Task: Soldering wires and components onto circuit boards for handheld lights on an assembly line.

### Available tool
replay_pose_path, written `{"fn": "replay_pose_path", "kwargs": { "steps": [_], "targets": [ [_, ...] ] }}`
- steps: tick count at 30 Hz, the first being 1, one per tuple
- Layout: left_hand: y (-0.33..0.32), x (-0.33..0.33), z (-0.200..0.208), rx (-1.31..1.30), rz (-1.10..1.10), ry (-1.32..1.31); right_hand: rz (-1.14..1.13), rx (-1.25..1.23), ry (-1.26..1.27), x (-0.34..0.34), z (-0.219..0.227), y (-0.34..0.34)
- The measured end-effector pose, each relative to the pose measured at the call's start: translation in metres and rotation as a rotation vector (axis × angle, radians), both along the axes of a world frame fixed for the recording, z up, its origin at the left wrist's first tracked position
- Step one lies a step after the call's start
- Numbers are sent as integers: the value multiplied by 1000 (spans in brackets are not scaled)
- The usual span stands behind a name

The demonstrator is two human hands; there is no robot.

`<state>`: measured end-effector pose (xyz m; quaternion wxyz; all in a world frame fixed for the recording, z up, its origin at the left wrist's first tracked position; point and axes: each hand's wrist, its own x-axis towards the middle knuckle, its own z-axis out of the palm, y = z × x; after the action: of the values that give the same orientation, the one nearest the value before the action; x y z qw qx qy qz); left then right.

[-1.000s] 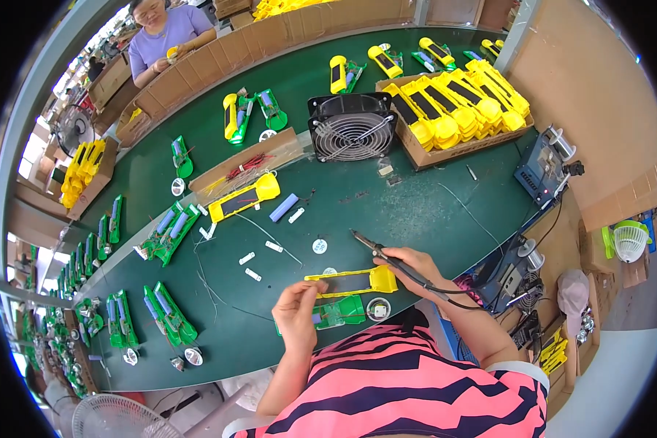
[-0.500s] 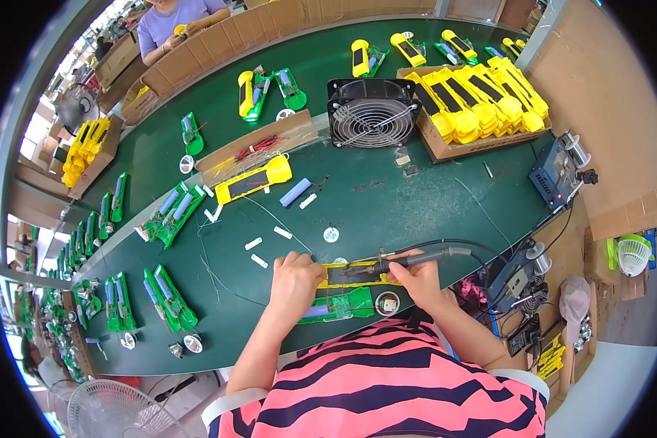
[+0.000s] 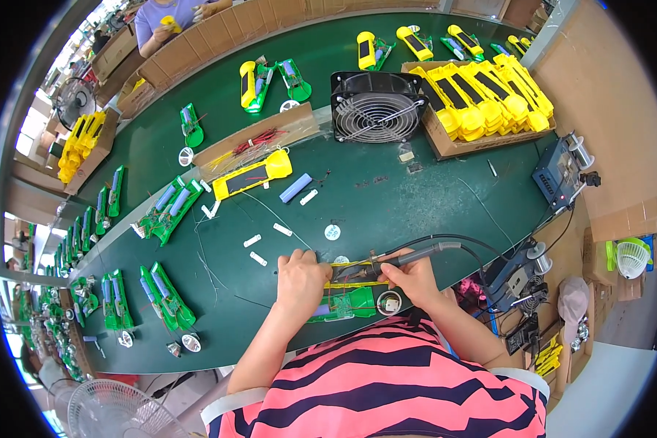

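Observation:
My right hand (image 3: 412,280) grips a soldering iron (image 3: 415,256) like a pen, its tip pointing left over a yellow flashlight casing (image 3: 358,285) with a dark panel. At that casing's left end, my left hand (image 3: 301,282) is closed with curled fingers that cover the end. What lies between those fingertips is hidden. Nearer my body, a green flashlight casing (image 3: 352,302) with a circuit board and a battery sits just below the yellow one. A round lamp reflector (image 3: 389,302) lies at its right end, beside my right wrist.
A black fan (image 3: 377,109) stands ahead, beside a carton of yellow casings (image 3: 425,144). Soldering stations (image 3: 551,179) are at the right. Green casings (image 3: 169,298) lie leftward. A blue battery (image 3: 296,187) and white strips (image 3: 282,229) lie mid-table. A co-worker sits across.
My left hand has shifted slightly right and covers more of the yellow casing's end. The soldering iron stays over the casing, nearly unmoved. The co-worker's hands have moved apart.

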<state>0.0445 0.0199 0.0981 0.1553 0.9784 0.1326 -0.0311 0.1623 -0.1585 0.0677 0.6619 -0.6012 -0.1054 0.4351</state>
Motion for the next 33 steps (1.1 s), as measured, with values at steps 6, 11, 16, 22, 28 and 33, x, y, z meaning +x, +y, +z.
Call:
{"fn": "replay_pose_path", "kwargs": {
  "steps": [6,11,16,22,28,33],
  "targets": [
    [0,0,-1,28,-7,4,32,-29,-48,0,1,1],
    [0,1,1,22,-3,17,28,19,-40,1,0,-1],
    [0,2,-1,26,-7,19,22,47,-12,1,-2,-9],
    [2,2,0,29,0,35,-135,217,-304,-3,2,-21],
    [1,1,-1,34,6,26,-95,60,-82,-2,0,-12],
    [0,2,0,15,11,3,-79,67,-45,-4,-2,-9]
  ]
}}
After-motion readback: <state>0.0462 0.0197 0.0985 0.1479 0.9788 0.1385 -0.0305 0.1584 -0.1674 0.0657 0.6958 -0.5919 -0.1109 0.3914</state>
